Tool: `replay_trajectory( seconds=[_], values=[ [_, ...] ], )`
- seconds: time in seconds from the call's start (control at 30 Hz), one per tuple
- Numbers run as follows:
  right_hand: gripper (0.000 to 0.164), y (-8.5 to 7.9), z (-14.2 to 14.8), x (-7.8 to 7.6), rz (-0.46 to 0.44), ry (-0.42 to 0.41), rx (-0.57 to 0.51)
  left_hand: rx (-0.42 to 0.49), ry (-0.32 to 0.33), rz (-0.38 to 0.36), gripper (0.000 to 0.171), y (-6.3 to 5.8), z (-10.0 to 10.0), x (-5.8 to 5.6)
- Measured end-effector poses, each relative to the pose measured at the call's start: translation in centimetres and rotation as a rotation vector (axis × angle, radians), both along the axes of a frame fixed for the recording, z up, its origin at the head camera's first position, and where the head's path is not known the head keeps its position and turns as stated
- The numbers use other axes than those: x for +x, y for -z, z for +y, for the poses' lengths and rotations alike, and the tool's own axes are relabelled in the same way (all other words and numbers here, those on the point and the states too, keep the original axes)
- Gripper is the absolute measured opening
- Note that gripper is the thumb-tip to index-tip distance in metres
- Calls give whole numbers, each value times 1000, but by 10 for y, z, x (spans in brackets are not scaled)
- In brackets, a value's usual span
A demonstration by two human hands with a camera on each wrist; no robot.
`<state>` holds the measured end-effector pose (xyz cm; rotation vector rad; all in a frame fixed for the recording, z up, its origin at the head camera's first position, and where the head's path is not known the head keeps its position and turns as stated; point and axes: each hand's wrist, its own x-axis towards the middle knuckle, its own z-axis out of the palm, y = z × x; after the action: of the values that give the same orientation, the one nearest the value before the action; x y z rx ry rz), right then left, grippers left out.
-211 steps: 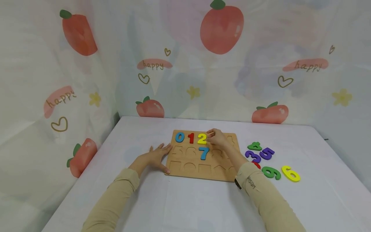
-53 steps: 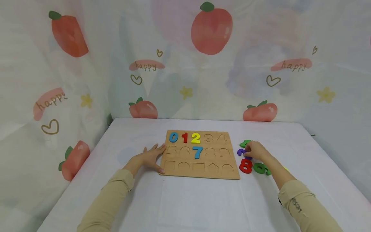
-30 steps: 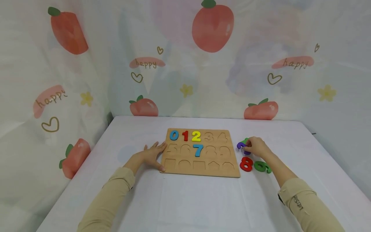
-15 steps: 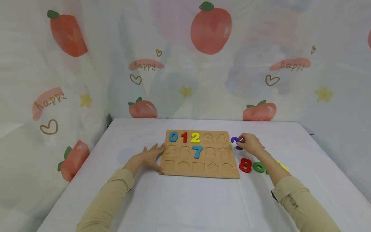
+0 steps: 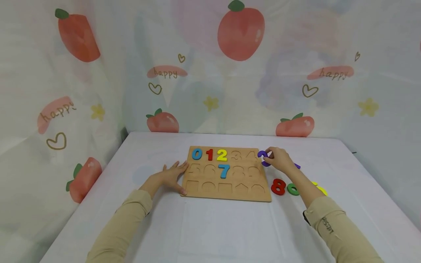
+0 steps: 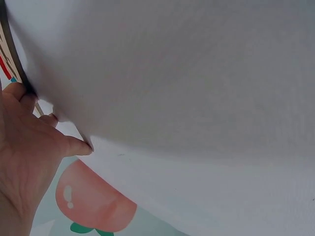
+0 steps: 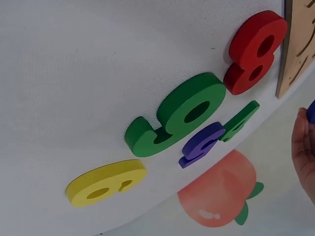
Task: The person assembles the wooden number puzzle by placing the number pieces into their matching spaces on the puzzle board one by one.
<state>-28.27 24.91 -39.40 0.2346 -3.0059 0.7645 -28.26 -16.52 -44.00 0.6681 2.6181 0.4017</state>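
Note:
My right hand (image 5: 281, 160) pinches a purple number 3 (image 5: 265, 164) between thumb and fingers, at the upper right edge of the wooden number board (image 5: 210, 178). Only part of that hand and a sliver of the piece show in the right wrist view. Spread fingers of my left hand (image 5: 171, 178) touch the board's left edge, thumb near its lower corner. Sitting on the board are a blue 0 (image 5: 193, 155), a red 1 (image 5: 209, 155), a yellow 2 (image 5: 222, 155) and a blue 7 (image 5: 224, 171). Its other outlined recesses hold no piece.
Right of the board lie a red 8 (image 5: 278, 187), a green 6 or 9 (image 7: 170, 125), a yellow 6 or 9 (image 7: 110, 179), a purple 5 (image 7: 203, 137) and a green 4 (image 7: 246, 115). My right forearm covers some in the head view. A printed curtain (image 5: 210, 80) stands behind.
My right hand has lifted the purple 3 from among the loose numbers and carried it left and away from me to the board's edge. The left hand stays on the board.

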Motion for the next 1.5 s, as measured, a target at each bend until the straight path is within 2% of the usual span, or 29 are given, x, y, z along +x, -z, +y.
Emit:
replay_trajectory(
  seconds=[0.23, 0.57, 0.83, 1.07, 1.17, 1.2, 1.3, 1.4, 1.43, 1.5],
  values=[
    [32, -1, -3, -1, 9, 17, -8, -5, -8, -10, 116, -3, 1, 2],
    [33, 0, -5, 2, 19, 45, -47, 0, 1, -11, 117, 0, 1, -1],
    [31, 4, -4, 0, 7, 40, -211, -10, -2, -5, 117, -1, 2, -1],
    [39, 2, -7, 3, -115, 48, -372, 2, -7, -6, 118, 0, 1, 0],
    [45, 7, -5, -2, -143, 37, -425, -2, -5, -4, 117, -1, 1, 1],
    [44, 19, 3, -11, -128, -2, -481, -3, -4, -5, 117, -2, 2, 1],
    [44, 21, 5, -15, -133, -7, -492, -5, 0, -2, 116, -3, 3, 1],
    [42, 15, -2, -14, -129, 21, -476, -5, -1, -1, 116, -3, 3, 1],
    [43, 3, -12, -6, -145, 64, -426, -5, -2, -1, 116, -3, 3, 2],
    [42, 1, -17, -5, -128, 75, -426, 0, -4, -4, 117, -3, 2, 2]
  ],
)
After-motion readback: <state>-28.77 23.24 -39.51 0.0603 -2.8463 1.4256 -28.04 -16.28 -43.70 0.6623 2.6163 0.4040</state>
